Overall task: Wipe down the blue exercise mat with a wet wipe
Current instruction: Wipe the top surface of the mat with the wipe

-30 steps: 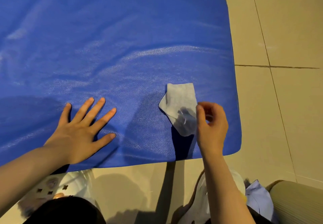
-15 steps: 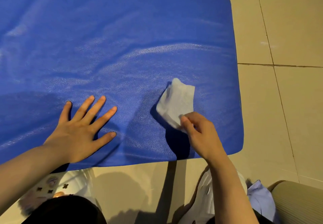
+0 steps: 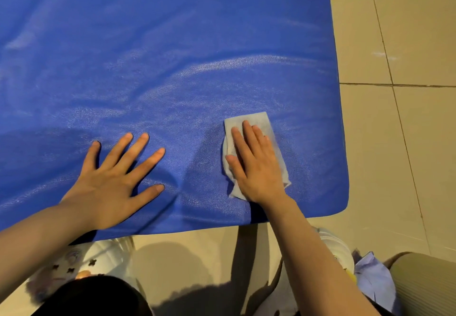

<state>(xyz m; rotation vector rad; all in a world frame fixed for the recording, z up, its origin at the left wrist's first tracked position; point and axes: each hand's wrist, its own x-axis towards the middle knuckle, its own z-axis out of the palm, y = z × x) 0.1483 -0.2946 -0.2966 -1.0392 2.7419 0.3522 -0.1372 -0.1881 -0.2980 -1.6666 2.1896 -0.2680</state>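
The blue exercise mat (image 3: 172, 56) lies spread on a beige tiled floor and fills most of the view, slightly rippled near its front edge. A pale grey wet wipe (image 3: 256, 121) lies flat on the mat near the front right corner. My right hand (image 3: 256, 165) presses flat on the wipe with straight fingers and covers most of it. To the left, my left hand (image 3: 113, 182) rests flat on the mat with its fingers spread, holding nothing.
The beige tiled floor (image 3: 407, 143) borders the mat on the right and front. My knees and white patterned slippers (image 3: 69, 264) sit below the mat's front edge. A pale blue packet (image 3: 375, 278) and a ribbed beige roll (image 3: 429, 288) lie at the bottom right.
My right hand went from pinching the lifted wipe by a corner to laying it down and pressing flat on it. The left hand stayed in place.
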